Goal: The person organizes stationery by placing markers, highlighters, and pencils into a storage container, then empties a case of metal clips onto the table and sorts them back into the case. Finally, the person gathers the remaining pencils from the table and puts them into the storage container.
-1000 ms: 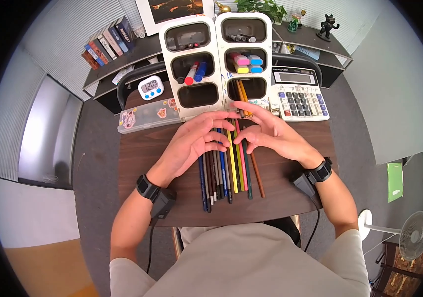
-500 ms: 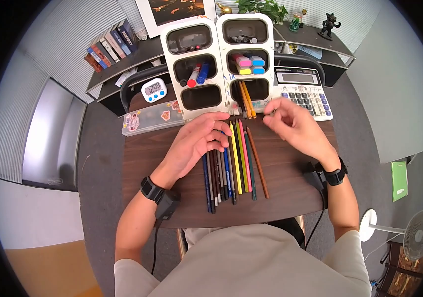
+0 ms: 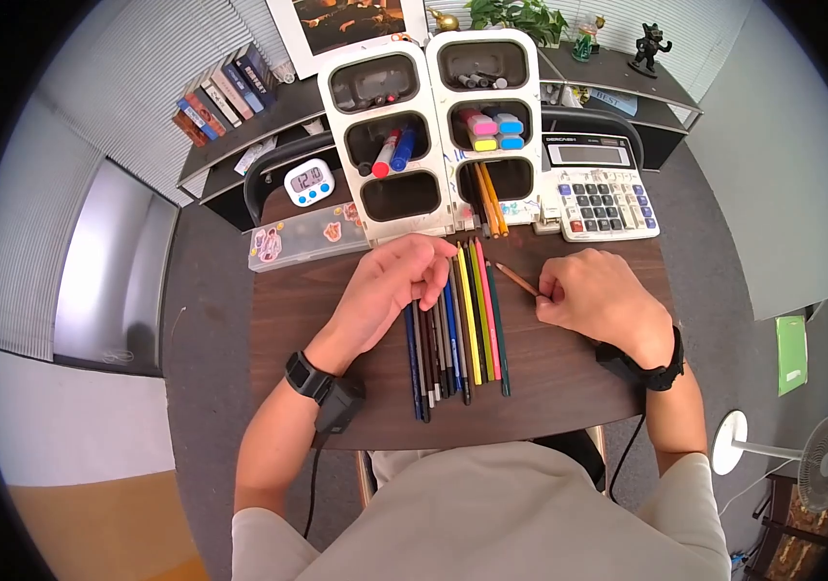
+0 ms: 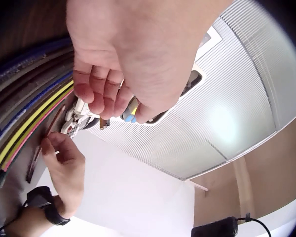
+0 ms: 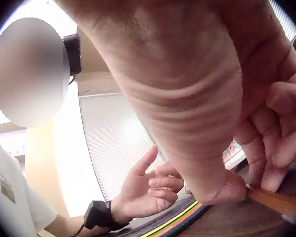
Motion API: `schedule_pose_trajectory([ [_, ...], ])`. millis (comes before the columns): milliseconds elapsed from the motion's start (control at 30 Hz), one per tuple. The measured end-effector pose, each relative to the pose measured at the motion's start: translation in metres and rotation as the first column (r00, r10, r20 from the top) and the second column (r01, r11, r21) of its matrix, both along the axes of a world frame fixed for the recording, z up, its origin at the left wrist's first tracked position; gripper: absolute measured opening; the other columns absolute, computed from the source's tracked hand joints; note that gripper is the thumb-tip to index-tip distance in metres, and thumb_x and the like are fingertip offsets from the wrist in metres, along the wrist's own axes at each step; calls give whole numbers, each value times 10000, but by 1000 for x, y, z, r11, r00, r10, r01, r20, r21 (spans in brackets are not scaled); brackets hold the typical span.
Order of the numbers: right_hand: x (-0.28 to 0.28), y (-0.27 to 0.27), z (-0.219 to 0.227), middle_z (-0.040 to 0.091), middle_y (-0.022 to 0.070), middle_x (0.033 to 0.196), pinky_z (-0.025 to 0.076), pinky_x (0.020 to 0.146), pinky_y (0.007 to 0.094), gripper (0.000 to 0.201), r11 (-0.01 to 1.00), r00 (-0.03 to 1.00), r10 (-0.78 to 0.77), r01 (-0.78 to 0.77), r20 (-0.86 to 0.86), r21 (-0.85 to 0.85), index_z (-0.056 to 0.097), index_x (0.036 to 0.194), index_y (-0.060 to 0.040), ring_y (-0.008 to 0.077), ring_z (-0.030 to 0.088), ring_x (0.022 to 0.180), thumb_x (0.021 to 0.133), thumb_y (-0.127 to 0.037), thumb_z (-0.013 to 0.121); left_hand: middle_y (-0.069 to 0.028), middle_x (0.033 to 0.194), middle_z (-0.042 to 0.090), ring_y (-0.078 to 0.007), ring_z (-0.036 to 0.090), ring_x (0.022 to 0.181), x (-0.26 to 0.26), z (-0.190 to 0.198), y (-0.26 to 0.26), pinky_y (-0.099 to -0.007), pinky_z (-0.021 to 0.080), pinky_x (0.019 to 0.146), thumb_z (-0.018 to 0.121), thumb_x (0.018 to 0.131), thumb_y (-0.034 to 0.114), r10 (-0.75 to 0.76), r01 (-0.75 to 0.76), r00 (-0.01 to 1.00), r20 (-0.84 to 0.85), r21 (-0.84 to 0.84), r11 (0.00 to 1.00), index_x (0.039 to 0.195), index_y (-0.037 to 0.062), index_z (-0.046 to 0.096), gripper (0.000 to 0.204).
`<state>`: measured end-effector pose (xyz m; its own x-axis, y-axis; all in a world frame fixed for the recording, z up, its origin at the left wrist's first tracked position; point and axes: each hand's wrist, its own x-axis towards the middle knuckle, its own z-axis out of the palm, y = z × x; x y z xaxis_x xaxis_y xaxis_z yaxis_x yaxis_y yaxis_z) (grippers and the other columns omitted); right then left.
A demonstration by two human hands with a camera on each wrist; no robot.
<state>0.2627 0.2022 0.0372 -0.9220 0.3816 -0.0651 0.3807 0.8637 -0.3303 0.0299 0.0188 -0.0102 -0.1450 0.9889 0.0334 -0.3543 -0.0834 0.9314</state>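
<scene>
In the head view my right hand [image 3: 610,302] pinches a brown pencil [image 3: 517,279] between thumb and fingers, to the right of a row of pencils. The right wrist view shows that pencil [image 5: 276,201] at the fingertips. My left hand [image 3: 391,290] hovers at the upper left of the row, its fingers loosely bent and holding nothing. Side by side on the table lie several pencils, among them a yellow one [image 3: 470,315], a pink one [image 3: 487,315] and a dark green one [image 3: 499,334]. Orange pencils [image 3: 493,203] stand in the organizer's lower right compartment.
Behind the row stands the white organizer [image 3: 438,126] with markers and highlighters. A calculator [image 3: 607,198] is at its right, a clock [image 3: 309,182] and a stickered clear case [image 3: 312,239] at its left. The brown table [image 3: 569,387] has its near edge before the person's body.
My right hand has moved from the row's top to the right and down, and now grips the brown pencil, which has shifted out of line. My left hand has stayed nearly in place.
</scene>
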Motion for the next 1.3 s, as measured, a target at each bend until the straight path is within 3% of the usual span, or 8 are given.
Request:
schedule_pose_trajectory([
  [133,-3,0,20,750,155,770,587,717,389,199,942,994,77,-99,-82,-320,753,909,-4,299,744,714,855,-193,722,6,852,608,-69,526,693,11,8,0,-236,443,627,609,1083,146,52,-65,989,-137,-97,993,1381,17,645,327],
  [300,-8,-11,21,738,105,729,550,652,302,198,669,988,139,-148,-73,-728,726,952,17,156,702,665,902,-174,719,-20,834,643,-69,550,659,16,14,-4,-224,446,590,643,1036,55,-66,29,974,-219,-169,985,1370,-7,668,340],
  [433,-11,-13,13,742,63,780,512,615,276,221,589,983,161,-164,-84,-791,693,1128,5,112,641,643,982,-160,705,-19,843,690,-58,609,695,14,11,-5,-210,478,594,651,1067,112,-142,101,961,-236,-178,979,1292,-7,713,262],
  [467,-11,-12,17,742,63,780,512,615,276,221,589,983,164,-165,-83,-791,693,1128,5,112,641,643,982,-160,705,-20,841,689,-61,605,688,14,9,-4,-220,481,599,631,1080,125,-57,40,989,-133,-128,991,1251,-17,715,237],
  [533,-8,-10,27,745,41,847,480,602,255,285,380,987,65,-158,-144,-911,627,1290,-24,84,612,657,1024,-106,685,-10,842,677,-73,599,691,9,6,-4,-240,482,626,583,1119,201,61,-58,997,55,-58,997,1171,-18,705,257],
  [767,1,-2,21,762,79,1028,495,646,221,376,280,891,-1,-435,-454,-856,633,1381,-20,88,663,781,1017,-63,714,21,838,604,-87,544,720,-9,2,-1,-232,460,666,561,1137,280,262,-271,928,265,-2,963,1240,31,662,288],
  [1100,7,14,16,764,81,1027,552,692,227,285,418,704,-83,-617,-705,-666,710,1250,14,107,711,853,977,-51,765,-10,845,596,-110,540,749,0,8,1,-271,460,695,497,1154,352,230,-228,955,189,-30,973,1269,-6,657,409],
  [1300,1,21,17,748,-2,996,512,689,192,262,686,818,-181,-293,-546,-666,741,1209,-31,32,654,834,965,-105,800,-14,827,577,-127,535,752,0,7,1,-290,454,717,466,1161,376,203,-200,963,175,-35,979,1252,-8,663,441],
])
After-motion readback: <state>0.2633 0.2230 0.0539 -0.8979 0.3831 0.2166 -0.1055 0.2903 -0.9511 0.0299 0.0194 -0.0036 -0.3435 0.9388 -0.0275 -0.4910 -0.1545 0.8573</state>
